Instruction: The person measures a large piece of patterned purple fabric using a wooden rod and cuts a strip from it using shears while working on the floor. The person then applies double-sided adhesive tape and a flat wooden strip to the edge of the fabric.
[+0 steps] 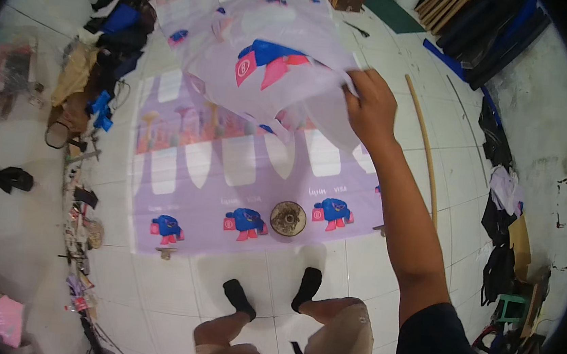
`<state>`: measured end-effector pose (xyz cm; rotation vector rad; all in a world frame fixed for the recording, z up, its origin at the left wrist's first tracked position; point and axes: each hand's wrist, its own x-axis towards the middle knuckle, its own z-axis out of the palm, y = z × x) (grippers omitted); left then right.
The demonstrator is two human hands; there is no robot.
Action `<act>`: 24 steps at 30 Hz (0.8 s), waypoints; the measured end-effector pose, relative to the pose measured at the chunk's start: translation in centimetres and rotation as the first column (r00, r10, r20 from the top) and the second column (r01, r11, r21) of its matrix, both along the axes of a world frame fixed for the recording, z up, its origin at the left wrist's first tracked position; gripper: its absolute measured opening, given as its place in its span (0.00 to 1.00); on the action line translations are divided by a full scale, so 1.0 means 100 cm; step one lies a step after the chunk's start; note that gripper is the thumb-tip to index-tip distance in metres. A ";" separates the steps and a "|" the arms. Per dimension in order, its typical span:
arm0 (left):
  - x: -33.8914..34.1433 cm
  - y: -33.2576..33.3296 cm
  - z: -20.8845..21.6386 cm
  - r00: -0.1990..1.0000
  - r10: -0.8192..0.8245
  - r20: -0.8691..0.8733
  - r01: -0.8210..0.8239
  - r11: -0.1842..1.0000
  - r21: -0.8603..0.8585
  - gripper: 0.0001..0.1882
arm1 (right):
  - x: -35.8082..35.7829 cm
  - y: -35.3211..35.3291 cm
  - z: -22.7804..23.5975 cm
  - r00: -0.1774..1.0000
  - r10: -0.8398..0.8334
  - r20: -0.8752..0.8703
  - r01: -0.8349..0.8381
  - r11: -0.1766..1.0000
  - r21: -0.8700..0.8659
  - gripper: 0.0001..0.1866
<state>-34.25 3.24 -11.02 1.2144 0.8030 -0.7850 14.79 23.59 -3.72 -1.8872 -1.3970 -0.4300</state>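
My right hand [372,110], arm stretched forward, is closed on the edge of a lilac printed fabric sheet [215,68]. The raised part billows and folds leftward, showing a large blue and pink printed figure. Beneath it, more lilac printed fabric [151,202] lies flat on the tiles, with white shapes and a row of small blue figures. A round weight-like disc [288,218] with a hole at its middle rests near the fabric's front edge. Clamp-like metal pieces, one at the front left [166,253] and one at the right [379,230], sit at that edge. My left hand is out of view.
My socked feet [240,298] stand just before the fabric. A long wooden stick [426,146] lies on its right. Dark cloth and clutter [122,42] line the left wall. Dark rolls [498,41], a green board [392,10] and a green stool [511,308] are along the right and back.
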 end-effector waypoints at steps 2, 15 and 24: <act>0.067 0.057 -0.084 0.984 0.150 0.099 -0.170 0.954 0.247 0.15 | 0.040 -0.045 -0.134 0.979 -0.119 0.163 0.159 0.954 -0.256 0.11; 0.322 0.259 -0.394 0.352 0.777 0.523 -0.842 0.506 -0.185 0.59 | 0.074 -0.138 -0.430 0.975 -0.083 -0.205 0.073 0.996 -0.056 0.11; 0.184 0.370 -0.413 0.064 0.692 0.719 -0.972 -0.121 0.203 0.61 | 0.143 -0.221 -0.505 0.948 -0.307 -0.085 0.301 0.951 -0.077 0.13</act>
